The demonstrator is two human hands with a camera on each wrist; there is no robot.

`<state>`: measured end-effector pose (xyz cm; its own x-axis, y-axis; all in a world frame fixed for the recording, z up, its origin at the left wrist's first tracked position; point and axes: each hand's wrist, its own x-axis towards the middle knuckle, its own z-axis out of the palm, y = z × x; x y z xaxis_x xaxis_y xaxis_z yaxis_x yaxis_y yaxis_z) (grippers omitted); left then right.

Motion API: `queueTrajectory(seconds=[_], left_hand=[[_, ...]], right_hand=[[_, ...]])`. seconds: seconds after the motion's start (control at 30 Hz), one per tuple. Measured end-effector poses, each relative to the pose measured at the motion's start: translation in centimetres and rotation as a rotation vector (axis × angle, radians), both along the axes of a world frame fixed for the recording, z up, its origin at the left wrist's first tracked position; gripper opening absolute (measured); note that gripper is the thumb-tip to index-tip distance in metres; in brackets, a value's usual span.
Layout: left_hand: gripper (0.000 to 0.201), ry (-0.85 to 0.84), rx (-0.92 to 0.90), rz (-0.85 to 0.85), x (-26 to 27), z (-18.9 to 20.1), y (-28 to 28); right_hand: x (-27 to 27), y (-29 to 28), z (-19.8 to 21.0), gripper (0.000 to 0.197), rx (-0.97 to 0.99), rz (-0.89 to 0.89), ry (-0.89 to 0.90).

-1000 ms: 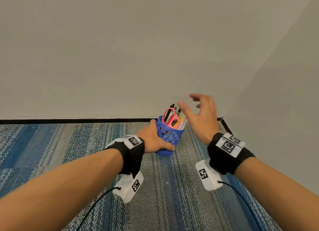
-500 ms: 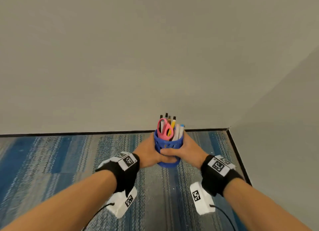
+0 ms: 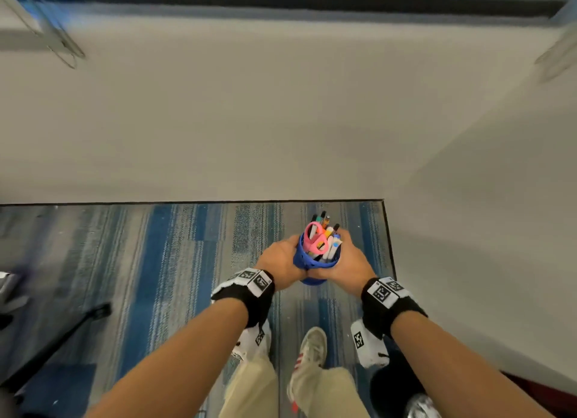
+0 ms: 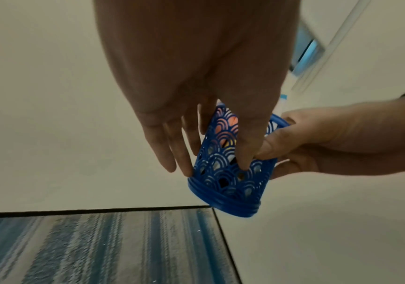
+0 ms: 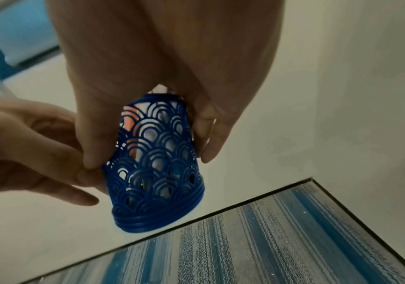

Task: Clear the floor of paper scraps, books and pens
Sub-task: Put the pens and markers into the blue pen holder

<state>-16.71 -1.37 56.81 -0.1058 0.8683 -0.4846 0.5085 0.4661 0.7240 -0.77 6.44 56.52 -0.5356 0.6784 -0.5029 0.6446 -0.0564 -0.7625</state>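
A blue lattice pen holder (image 3: pixel 315 263) is packed with pens and pink-handled scissors (image 3: pixel 316 238). It hangs in the air above the carpet, near the corner of the walls. My left hand (image 3: pixel 281 258) grips its left side and my right hand (image 3: pixel 348 263) grips its right side. In the left wrist view the left fingers (image 4: pixel 179 151) lie down the pen holder's (image 4: pixel 230 178) wall, with the thumb on its front. In the right wrist view the right hand's thumb and fingers (image 5: pixel 92 146) clamp the pen holder (image 5: pixel 157 178) from both sides.
Blue striped carpet (image 3: pixel 175 261) runs up to plain walls with a black baseboard (image 3: pixel 187 202). My shoe (image 3: pixel 309 352) and trouser legs show below the hands. A dark stand leg (image 3: pixel 62 333) crosses the floor at the left. A black round object (image 3: pixel 393 389) sits at bottom right.
My right hand, open in the air a second ago, closed on the holder beside the left. The holder has since risen off the carpet, and the view now looks down from higher up.
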Motion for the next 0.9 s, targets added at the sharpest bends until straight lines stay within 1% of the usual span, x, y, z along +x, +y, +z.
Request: queueTrajectory(seconds=[0.07, 0.1, 0.2, 0.27, 0.3, 0.33, 0.4, 0.5, 0.53, 0.6, 0.63, 0.7, 0.77, 0.8, 0.83, 0.9], left_hand=[[0.067, -0.1, 0.035, 0.003, 1.1, 2.7, -1.5], [0.07, -0.148, 0.055, -0.003, 1.8, 3.5, -2.3], [0.073, -0.267, 0.156, -0.014, 4.6, 5.4, -3.6], [0.073, -0.32, 0.177, -0.05, 7.4, 6.3, -4.5], [0.072, -0.336, 0.173, -0.08, 8.9, 7.1, -4.6], [0.071, -0.329, 0.173, -0.117, 10.4, 8.1, -4.7], [0.066, -0.341, 0.189, -0.18, 13.2, 9.6, -4.9], [0.063, -0.394, 0.21, -0.337, 18.2, 12.0, -5.2], [0.062, -0.403, 0.223, -0.378, 20.1, 12.8, -5.2], [0.059, -0.407, 0.212, -0.463, 24.3, 14.6, -5.2], [0.058, -0.423, 0.206, -0.517, 26.6, 15.9, -5.3], [0.052, -0.453, 0.188, -0.619, 31.5, 17.7, -5.6], [0.052, -0.446, 0.185, -0.686, 36.5, 19.1, -6.2], [0.054, -0.434, 0.193, -0.697, 39.0, 19.2, -6.3], [0.052, -0.436, 0.195, -0.694, 41.6, 19.3, -6.6], [0.03, -0.425, 0.207, -0.686, 46.9, 18.9, -7.1]], right_hand=[[2.0, -1.5, 4.0, 0.084, 0.014, -0.043, -0.003], [3.1, -2.5, 5.3, 0.083, 0.025, -0.063, -0.014], [6.2, -5.3, 8.0, 0.089, 0.085, -0.171, -0.053], [9.0, -7.8, 9.2, 0.098, 0.094, -0.272, -0.076], [10.4, -9.0, 9.9, 0.097, 0.119, -0.331, -0.068], [11.8, -10.1, 11.2, 0.092, 0.145, -0.389, -0.065], [14.6, -12.4, 14.0, 0.074, 0.188, -0.48, -0.045], [19.6, -15.7, 17.8, 0.049, 0.278, -0.574, -0.006], [21.6, -16.9, 18.8, 0.046, 0.273, -0.609, 0.006], [25.5, -19.3, 21.0, 0.048, 0.298, -0.734, 0.036], [27.7, -20.5, 21.9, 0.046, 0.34, -0.801, 0.041], [31.5, -22.7, 23.7, 0.044, 0.4, -0.876, 0.03], [35.9, -24.5, 24.6, 0.047, 0.424, -0.94, 0.016], [38.5, -25.2, 24.4, 0.051, 0.433, -0.973, 0.018], [40.8, -26.0, 24.3, 0.057, 0.443, -1.006, 0.01], [45.8, -27.1, 23.2, 0.074, 0.454, -1.079, -0.027]])
